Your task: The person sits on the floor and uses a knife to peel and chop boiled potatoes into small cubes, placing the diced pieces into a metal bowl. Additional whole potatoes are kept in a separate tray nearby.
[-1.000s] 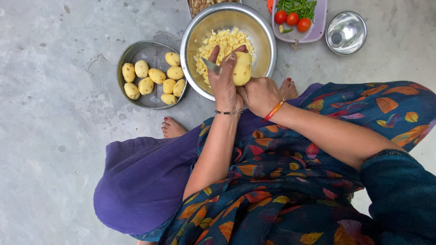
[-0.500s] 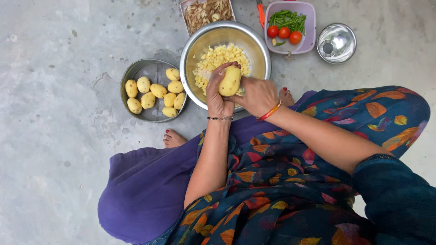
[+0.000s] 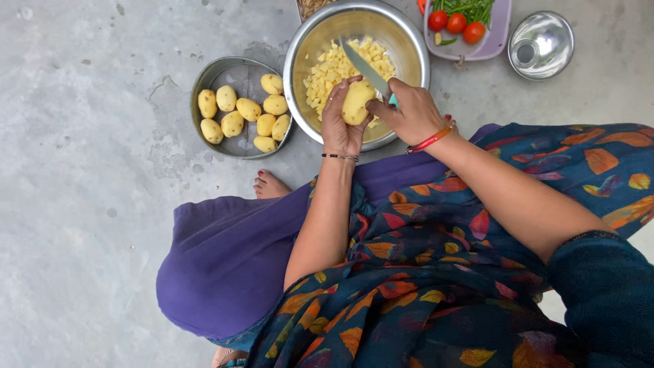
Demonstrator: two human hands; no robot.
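Nearby, potato tin (image 3: 204,78), tomato tray (image 3: 501,37), steel lid (image 3: 541,44)

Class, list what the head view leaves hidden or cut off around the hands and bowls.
- Knife handle: hidden inside the right hand.
- Potato underside: covered by the left hand.
- Purple tray of tomatoes: top cut off by the frame edge.
- Container behind the large bowl: mostly out of frame.

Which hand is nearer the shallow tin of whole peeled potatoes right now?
Left. The left hand cups a potato just beside the tin; the right hand, holding the knife, sits farther over.
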